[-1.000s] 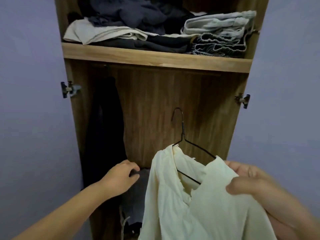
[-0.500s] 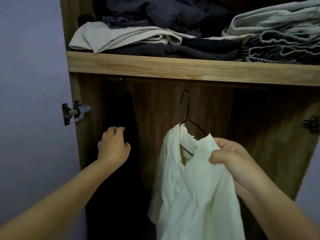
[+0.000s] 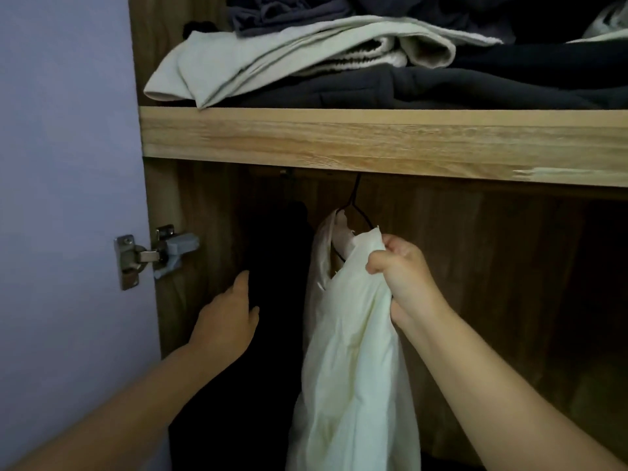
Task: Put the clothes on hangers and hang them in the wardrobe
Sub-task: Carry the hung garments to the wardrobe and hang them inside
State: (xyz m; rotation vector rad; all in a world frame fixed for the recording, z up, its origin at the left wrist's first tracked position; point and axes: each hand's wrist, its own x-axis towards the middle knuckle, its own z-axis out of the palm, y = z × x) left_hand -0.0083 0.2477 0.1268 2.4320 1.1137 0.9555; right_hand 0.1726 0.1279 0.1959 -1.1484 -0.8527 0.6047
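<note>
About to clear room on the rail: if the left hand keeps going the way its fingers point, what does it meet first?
Most likely the dark hanging garment just past the left hand; whether its fingers already touch it is unclear in the gloom.

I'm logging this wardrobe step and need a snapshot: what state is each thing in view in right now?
Cream fabric shirt: draped on hanger, gripped at shoulder.
Black wire hanger: raised, hook hidden behind shelf edge.
Right hand: grips shirt.
Left hand: open, reaching toward dark hanging garment.
Light wooden shelf: loaded with folded clothes.
Metal door hinge: swung open.
</note>
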